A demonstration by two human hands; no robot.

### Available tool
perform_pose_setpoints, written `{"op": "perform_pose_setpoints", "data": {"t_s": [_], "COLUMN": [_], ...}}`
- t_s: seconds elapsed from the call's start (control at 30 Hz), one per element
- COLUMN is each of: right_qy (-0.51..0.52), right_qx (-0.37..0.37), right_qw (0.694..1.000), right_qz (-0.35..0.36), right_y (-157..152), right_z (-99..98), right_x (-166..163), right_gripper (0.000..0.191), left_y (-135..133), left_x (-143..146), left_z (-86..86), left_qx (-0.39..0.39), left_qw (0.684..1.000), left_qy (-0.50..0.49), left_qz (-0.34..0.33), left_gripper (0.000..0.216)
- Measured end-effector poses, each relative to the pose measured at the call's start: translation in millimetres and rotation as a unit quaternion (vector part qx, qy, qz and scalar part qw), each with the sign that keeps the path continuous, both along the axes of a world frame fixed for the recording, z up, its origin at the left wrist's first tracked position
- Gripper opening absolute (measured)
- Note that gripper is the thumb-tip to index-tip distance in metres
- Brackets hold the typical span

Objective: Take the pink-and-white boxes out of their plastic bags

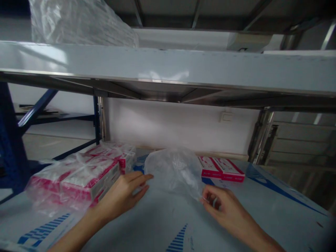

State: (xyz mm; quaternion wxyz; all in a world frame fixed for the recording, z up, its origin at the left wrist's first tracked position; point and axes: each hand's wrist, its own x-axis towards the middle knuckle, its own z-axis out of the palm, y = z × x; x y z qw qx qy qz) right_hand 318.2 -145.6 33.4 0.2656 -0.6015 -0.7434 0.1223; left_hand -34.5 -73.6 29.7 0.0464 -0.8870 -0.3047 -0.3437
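My right hand (pixel 223 206) pinches the lower edge of a crumpled clear plastic bag (pixel 175 169) that lies on the lower shelf surface (pixel 162 220). My left hand (pixel 126 194) rests on the shelf with fingers stretched toward the bag, just short of it and holding nothing. Right beside the left hand sits a plastic-wrapped bundle of pink and white boxes (pixel 78 178). Behind the bag lie two flat pink and white boxes (pixel 222 169), partly hidden by it.
A white upper shelf (pixel 168 66) hangs low across the view, with another clear bag (pixel 78 22) on top. A blue rack frame (pixel 13 147) stands at the left, a metal upright (pixel 258 136) at the right, a white wall behind.
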Motion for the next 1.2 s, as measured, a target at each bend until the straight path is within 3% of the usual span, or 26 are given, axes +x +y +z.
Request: {"op": "perform_pose_setpoints", "data": {"t_s": [0.07, 0.17, 0.27, 0.33, 0.4, 0.5, 0.63, 0.73, 0.8, 0.9, 0.97, 1.03, 1.1, 1.2], "right_qy": [-0.063, -0.107, -0.084, -0.045, -0.063, -0.117, -0.125, -0.136, -0.143, -0.131, -0.113, -0.102, -0.103, -0.129], "right_qx": [-0.053, -0.101, -0.004, 0.083, 0.103, 0.019, -0.066, -0.038, 0.022, 0.141, 0.204, 0.216, 0.189, 0.084], "right_qw": [0.996, 0.989, 0.996, 0.995, 0.992, 0.989, 0.988, 0.989, 0.988, 0.979, 0.969, 0.968, 0.974, 0.987], "right_qz": [0.039, 0.035, -0.011, -0.035, -0.045, -0.093, -0.068, -0.054, -0.053, -0.064, -0.078, -0.073, -0.068, -0.040], "right_y": [-11, -18, -1, 21, 44, 66, 63, 45, 34, 35, 55, 89, 130, 184], "right_z": [-7.3, 9.2, 36.9, 42.7, 32.2, -5.1, -54.3, -68.7, -62.4, -28.1, 4.4, 33.0, 47.9, 38.6], "right_x": [16, 29, 9, -20, -48, -70, -64, -53, -49, -46, -46, -47, -49, -50], "right_gripper": [0.008, 0.016, 0.030, 0.039, 0.053, 0.068, 0.081, 0.082, 0.080, 0.074, 0.070, 0.070, 0.073, 0.071], "left_y": [-7, -14, -6, 8, 22, 35, 27, 10, 1, 5, 26, 61, 103, 158], "left_x": [-6, -8, 11, 32, 54, 73, 73, 70, 68, 66, 67, 70, 74, 81], "left_z": [-10.9, -8.3, 7.6, 14.7, 12.1, -10.0, -44.7, -49.7, -37.5, 1.4, 31.7, 53.7, 59.4, 35.6], "left_qx": [-0.063, -0.093, -0.058, -0.041, -0.032, -0.062, -0.102, -0.072, -0.022, 0.060, 0.079, 0.052, -0.024, -0.138], "left_qw": [0.995, 0.988, 0.997, 0.997, 0.996, 0.984, 0.974, 0.980, 0.989, 0.994, 0.995, 0.995, 0.994, 0.979], "left_qy": [0.055, 0.074, -0.019, -0.059, -0.022, 0.057, 0.154, 0.161, 0.132, 0.078, 0.026, -0.011, -0.001, 0.030], "left_qz": [-0.053, -0.094, -0.043, 0.028, 0.085, 0.154, 0.132, 0.093, 0.070, 0.045, 0.055, 0.080, 0.105, 0.146], "left_gripper": [0.029, 0.046, 0.028, 0.033, 0.042, 0.058, 0.068, 0.065, 0.068, 0.067, 0.063, 0.065, 0.072, 0.071]}}
